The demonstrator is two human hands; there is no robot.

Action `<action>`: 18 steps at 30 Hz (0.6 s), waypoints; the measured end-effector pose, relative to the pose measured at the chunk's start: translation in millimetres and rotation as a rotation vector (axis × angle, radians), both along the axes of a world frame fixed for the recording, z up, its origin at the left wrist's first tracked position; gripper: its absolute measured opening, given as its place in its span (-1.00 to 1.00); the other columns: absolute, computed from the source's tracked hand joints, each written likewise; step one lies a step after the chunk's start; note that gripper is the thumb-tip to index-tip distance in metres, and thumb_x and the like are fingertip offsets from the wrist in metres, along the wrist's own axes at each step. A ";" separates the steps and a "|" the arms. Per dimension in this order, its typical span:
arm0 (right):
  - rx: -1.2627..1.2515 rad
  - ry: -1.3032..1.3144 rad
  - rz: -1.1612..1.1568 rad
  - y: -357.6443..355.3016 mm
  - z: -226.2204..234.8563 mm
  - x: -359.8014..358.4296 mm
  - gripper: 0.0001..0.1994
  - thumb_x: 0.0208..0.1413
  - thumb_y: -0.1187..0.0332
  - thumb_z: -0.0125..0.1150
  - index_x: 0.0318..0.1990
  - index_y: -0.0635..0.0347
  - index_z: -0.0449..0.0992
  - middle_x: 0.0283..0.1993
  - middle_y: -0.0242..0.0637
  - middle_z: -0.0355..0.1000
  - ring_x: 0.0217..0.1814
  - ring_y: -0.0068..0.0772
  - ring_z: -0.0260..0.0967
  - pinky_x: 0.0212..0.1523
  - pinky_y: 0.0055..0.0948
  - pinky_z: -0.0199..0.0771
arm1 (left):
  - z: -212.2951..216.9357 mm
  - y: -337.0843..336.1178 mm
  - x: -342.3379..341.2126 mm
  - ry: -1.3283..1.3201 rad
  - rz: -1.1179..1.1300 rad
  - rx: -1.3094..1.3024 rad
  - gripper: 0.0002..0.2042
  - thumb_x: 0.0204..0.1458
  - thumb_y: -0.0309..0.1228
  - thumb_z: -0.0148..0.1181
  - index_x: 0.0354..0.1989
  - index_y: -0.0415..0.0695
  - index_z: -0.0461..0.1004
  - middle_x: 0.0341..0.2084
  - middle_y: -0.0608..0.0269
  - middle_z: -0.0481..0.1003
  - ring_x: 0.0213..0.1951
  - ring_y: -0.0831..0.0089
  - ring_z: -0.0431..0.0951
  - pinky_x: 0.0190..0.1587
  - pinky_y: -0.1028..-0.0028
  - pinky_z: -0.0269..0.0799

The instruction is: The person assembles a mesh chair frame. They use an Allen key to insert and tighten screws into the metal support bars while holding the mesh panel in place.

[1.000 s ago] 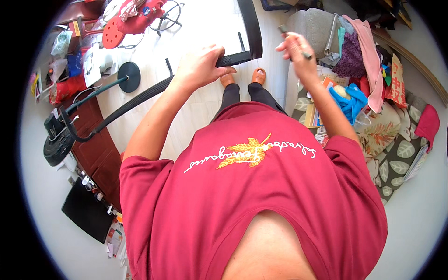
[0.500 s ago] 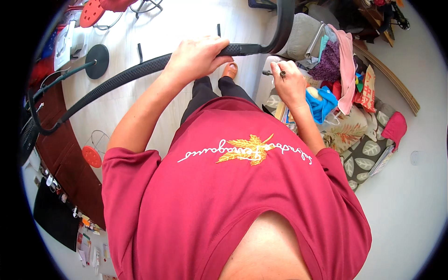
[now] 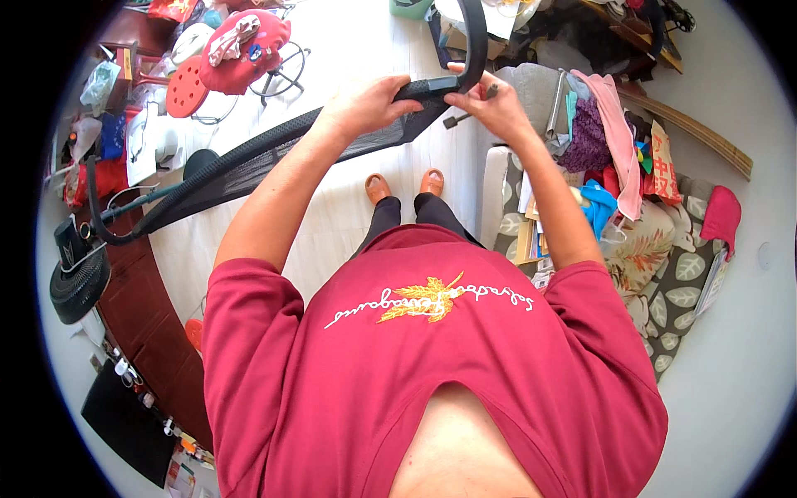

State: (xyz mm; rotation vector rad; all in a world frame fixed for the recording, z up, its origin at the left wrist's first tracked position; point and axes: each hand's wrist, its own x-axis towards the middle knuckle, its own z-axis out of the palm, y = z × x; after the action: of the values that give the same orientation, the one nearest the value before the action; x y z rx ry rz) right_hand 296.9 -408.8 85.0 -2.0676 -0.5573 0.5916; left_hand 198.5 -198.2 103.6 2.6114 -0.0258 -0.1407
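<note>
A long black curved frame (image 3: 241,148) with mesh fabric (image 3: 365,141) hanging below it spans from the left side to the upper middle. My left hand (image 3: 365,106) is wrapped around its padded bar, fingers over the top. My right hand (image 3: 496,109) is at the bar's right end, thumb and fingers pinching near the smooth joint where the tube bends upward. A short dark metal tool (image 3: 452,121), its exact kind unclear, also sits in the right hand, and its ends stick out on either side of the fingers.
To the right, a patterned sofa (image 3: 664,319) carries clothes, a pink towel (image 3: 614,137) and papers. A red stool (image 3: 249,54) with a cloth on it stands at the upper left. A black fan (image 3: 79,274) stands near a dark red cabinet (image 3: 158,332).
My right hand, with the small tool, has moved up and left from over the sofa to the bar. The frame has tilted, showing more mesh; the view has shifted.
</note>
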 end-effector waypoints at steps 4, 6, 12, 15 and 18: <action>0.025 -0.014 0.111 9.6 -5.7 24.8 -0.63 -0.17 0.16 0.47 -0.16 0.00 0.60 -0.58 -0.56 0.19 -0.51 -0.71 0.10 -0.46 -0.61 0.22 | 3.0 8.0 5.4 0.015 -0.022 0.025 -0.63 0.02 -0.03 0.17 -0.35 -0.15 0.46 -0.58 0.02 0.48 -0.44 0.03 0.53 -0.37 0.21 0.41; -0.012 -0.142 0.157 15.3 -14.4 38.9 -0.64 -0.18 0.10 0.46 -0.24 0.05 0.61 -0.57 -0.54 0.24 -0.50 -0.66 0.14 -0.44 -0.59 0.25 | 5.9 12.9 11.9 -0.009 -0.047 0.072 -0.64 0.04 -0.04 0.15 -0.30 -0.14 0.45 -0.54 0.02 0.50 -0.41 0.03 0.54 -0.35 0.21 0.43; 0.032 -0.301 0.179 32.2 -6.8 50.4 -0.63 -0.15 0.00 0.40 -0.26 0.03 0.60 -0.41 -0.40 0.44 -0.43 -0.45 0.34 -0.33 -0.44 0.37 | 0.2 23.4 32.8 -0.121 -0.099 0.050 -0.57 0.06 -0.13 0.13 0.05 -0.05 0.35 -0.16 -0.01 0.47 -0.12 0.05 0.49 -0.14 0.19 0.42; -0.016 -0.497 0.171 33.9 -1.7 55.3 -0.60 -0.14 0.00 0.38 -0.20 0.02 0.57 -0.41 -0.38 0.40 -0.39 -0.41 0.35 -0.31 -0.45 0.38 | -2.6 14.2 50.1 -0.119 -0.080 0.167 -0.58 0.05 -0.20 0.13 0.07 -0.07 0.34 -0.18 0.00 0.48 -0.12 0.03 0.49 -0.10 0.19 0.41; 0.125 -0.406 0.086 27.3 -15.6 58.0 -0.61 -0.12 0.13 0.41 -0.15 0.09 0.54 -0.47 -0.45 0.33 -0.44 -0.56 0.26 -0.39 -0.55 0.32 | -2.4 8.2 59.9 -0.115 -0.017 0.155 -0.57 0.02 -0.20 0.14 0.06 -0.08 0.36 -0.20 0.02 0.50 -0.13 0.04 0.50 -0.09 0.21 0.40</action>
State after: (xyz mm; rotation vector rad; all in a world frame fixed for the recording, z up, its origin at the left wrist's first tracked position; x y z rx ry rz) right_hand 354.9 -381.5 69.3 -2.0590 -0.8964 0.1750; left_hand 258.4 -190.0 101.2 2.7721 -0.0802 0.0020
